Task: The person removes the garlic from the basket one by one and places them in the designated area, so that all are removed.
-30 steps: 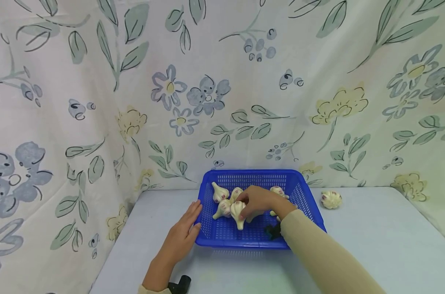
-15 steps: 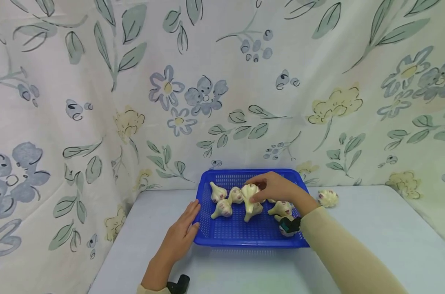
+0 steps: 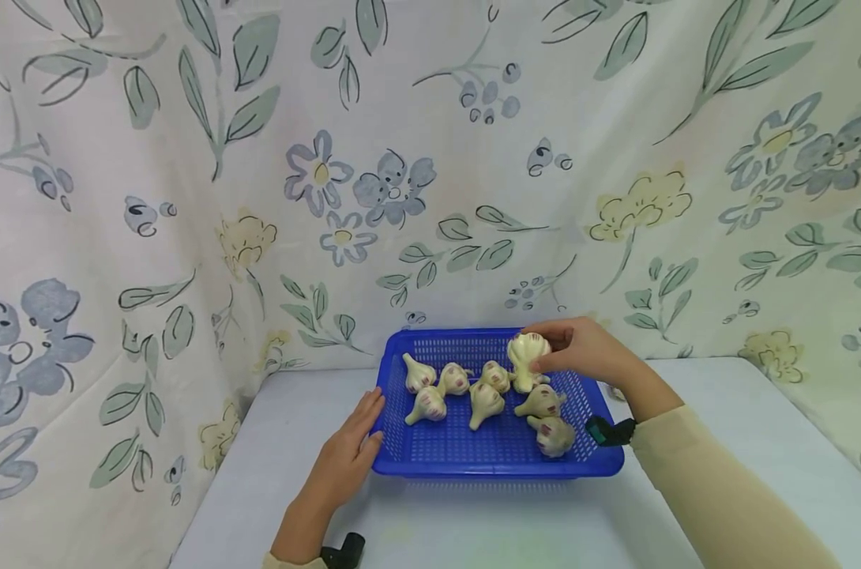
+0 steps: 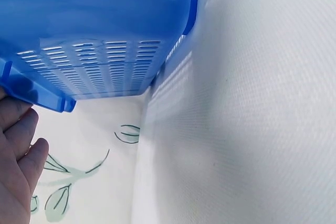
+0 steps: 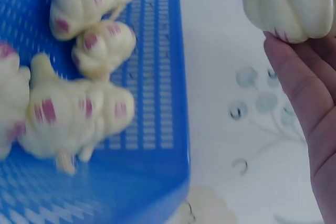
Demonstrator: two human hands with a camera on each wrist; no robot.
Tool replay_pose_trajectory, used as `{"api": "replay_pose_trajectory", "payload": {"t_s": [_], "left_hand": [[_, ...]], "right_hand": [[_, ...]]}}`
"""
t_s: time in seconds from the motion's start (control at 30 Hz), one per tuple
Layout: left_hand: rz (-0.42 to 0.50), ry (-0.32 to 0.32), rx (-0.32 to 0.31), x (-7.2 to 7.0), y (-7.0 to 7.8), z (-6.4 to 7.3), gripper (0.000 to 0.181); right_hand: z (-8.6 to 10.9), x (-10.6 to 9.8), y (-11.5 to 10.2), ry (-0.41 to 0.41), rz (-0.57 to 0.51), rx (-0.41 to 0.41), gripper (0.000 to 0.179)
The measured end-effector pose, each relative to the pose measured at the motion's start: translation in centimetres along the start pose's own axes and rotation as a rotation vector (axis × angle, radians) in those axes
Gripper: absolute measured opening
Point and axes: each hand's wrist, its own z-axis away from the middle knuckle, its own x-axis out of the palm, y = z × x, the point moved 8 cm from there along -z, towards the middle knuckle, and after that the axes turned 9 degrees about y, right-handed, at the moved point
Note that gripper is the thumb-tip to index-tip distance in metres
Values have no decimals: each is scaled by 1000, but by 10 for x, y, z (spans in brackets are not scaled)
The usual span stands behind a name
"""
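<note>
Left hand (image 3: 347,458): fingers straight, touching left edge of basket (image 3: 498,471)
Right hand (image 3: 585,349): pinches bulb (image 3: 526,357), toward back-right corner
Garlic (image 3: 427,405): inside, gap before front edge

Blue basket (image 4: 115,22) is hogging 11 o'clock, left hand (image 4: 17,158) at its rim around 8. Leafy cloth (image 4: 97,182) near 7, white surface (image 4: 262,103) at 3.

The blue basket (image 3: 452,452) has room front-left (garlic bulbs (image 3: 486,405) block behind).
</note>
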Motion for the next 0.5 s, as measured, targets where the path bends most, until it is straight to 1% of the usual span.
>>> {"api": "replay_pose_trajectory", "payload": {"t_s": [0.2, 0.37, 0.5], "left_hand": [[1, 1, -3, 1, 0, 0, 53], [0, 3, 2, 0, -1, 1, 53], [4, 5, 7, 0, -1, 1, 52]], "right_hand": [[14, -33, 14, 99, -12, 25, 56], [28, -66, 28, 201, 30, 66, 60], [38, -90, 46, 281, 58, 93, 65]]}}
